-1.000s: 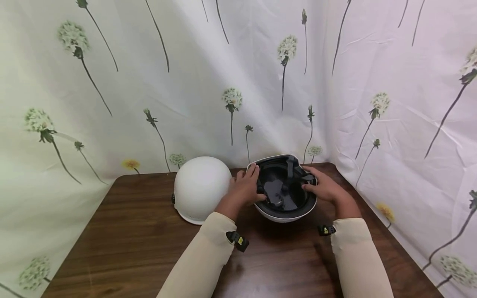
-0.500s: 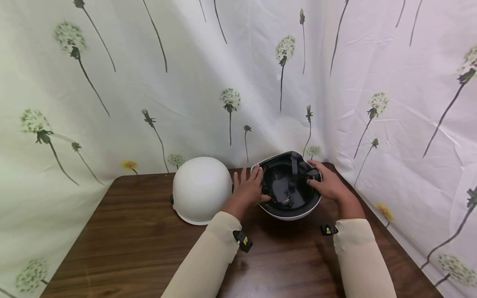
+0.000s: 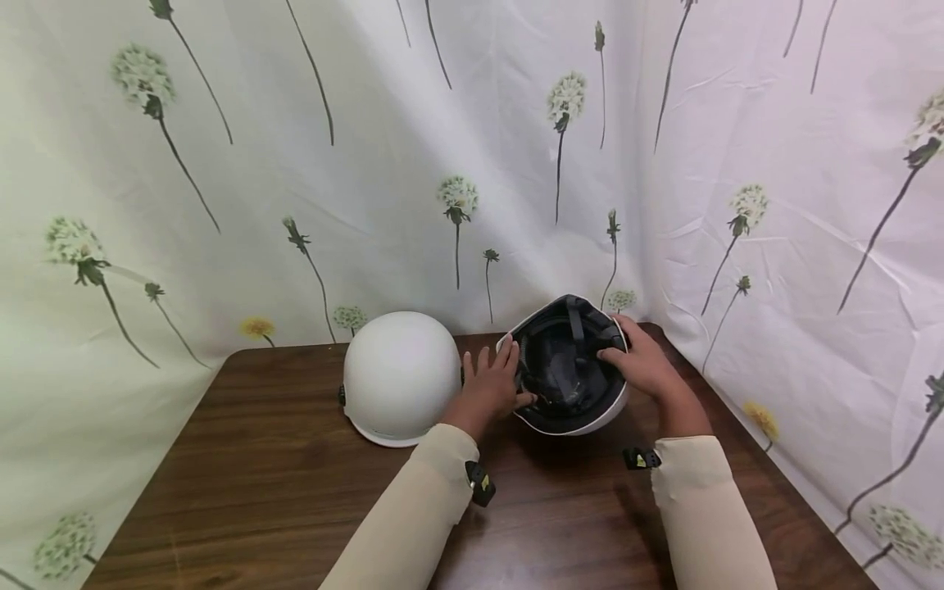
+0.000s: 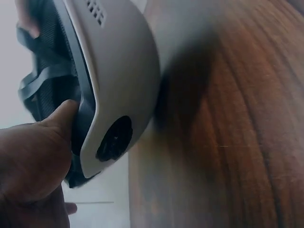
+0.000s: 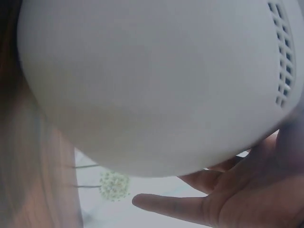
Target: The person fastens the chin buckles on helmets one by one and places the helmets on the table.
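Two hands on the upturned helmet (image 3: 568, 369), right of frame centre: left hand (image 3: 490, 387) thumb hooked over its rim, right hand (image 3: 643, 365) pinching the inner strap (image 3: 601, 342). Second helmet (image 3: 401, 375) sits dome-up at its left.

A dark wooden bench (image 3: 243, 459) with a streaky grain fills the near part of the scene, its far edge pushed up against the flowered cloth. Two white helmets lie on it toward the far side. The left helmet (image 3: 400, 375) sits dome up, rim flat on the wood. Just right of it, the second helmet (image 3: 568, 369) rests on its shell, tipped so its dark padded inside faces near (straps showing within).
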A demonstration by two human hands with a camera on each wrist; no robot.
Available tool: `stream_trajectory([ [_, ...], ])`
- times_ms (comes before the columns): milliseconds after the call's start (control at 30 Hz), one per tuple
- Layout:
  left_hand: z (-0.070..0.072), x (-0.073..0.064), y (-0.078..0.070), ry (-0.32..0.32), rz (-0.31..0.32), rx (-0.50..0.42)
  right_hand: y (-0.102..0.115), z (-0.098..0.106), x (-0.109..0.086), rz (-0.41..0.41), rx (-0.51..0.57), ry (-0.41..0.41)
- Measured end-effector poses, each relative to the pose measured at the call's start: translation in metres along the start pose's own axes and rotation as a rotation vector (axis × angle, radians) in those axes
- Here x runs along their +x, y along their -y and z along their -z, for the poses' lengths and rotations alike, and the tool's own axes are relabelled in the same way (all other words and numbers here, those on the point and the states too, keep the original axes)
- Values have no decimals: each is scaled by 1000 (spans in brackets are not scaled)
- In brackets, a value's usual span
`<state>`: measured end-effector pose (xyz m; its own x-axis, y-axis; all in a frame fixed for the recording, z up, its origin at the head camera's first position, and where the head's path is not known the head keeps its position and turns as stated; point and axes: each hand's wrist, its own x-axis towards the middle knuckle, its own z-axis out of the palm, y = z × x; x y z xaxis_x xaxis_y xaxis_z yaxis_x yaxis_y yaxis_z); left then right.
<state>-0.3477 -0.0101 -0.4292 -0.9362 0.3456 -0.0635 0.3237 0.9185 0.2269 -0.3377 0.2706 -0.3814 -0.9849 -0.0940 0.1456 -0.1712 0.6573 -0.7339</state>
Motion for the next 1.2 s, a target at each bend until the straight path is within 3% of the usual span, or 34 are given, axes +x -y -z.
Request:
stream_trajectory([
  [300,-25,4,-9,-36,-5,1,15,-7,-3,9,79,-34],
  [533,-44,6,-11,-6,23,-112,29,-22,-5,108,-40,-93],
  [700,-51,12,-9,5,36,-125,41,-26,-7,114,-95,-125],
  [900,-39,11,-1,-13,-37,-82,44,-26,-8,81,-118,-121],
  [1000,-28,9,3,12,-58,-147,43,-24,-8,68,-129,-123],
  [1100,-15,12,7,50,-39,-245,43,-22,-8,60,-162,-110],
  [1200,6,13,5,20,-46,-284,44,-20,-9,51,-195,-90],
])
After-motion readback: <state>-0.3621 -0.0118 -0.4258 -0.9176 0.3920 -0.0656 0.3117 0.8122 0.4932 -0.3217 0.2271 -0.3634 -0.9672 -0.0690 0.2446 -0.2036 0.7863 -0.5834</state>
